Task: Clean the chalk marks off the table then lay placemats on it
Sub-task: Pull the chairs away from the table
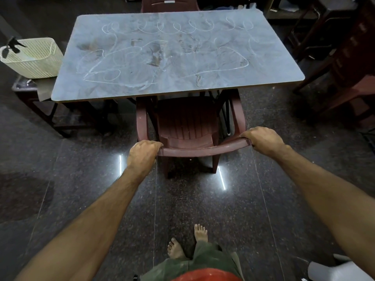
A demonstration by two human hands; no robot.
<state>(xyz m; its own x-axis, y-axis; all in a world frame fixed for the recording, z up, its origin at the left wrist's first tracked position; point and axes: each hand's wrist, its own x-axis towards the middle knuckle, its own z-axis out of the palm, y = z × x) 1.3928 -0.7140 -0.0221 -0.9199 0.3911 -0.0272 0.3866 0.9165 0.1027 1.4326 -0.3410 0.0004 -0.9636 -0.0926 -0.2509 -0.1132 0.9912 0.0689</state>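
A grey-blue table (274, 63) stands ahead of me, its top covered in white chalk marks (101, 76), loops along the far side and scribbles in the middle. A dark red plastic chair (188, 122) stands at the near edge, its front tucked under the table. My left hand (143, 154) grips the left end of the chair's backrest. The right end of that same top rail is held by my right hand (263, 139). No placemats or cloth are in view.
A cream slatted basket (38, 59) sits on a dark low stool (30, 92) left of the table. Another red chair (168, 4) is at the far side. Dark wooden furniture (345, 57) crowds the right. My bare feet stand on glossy dark floor tiles (71, 189).
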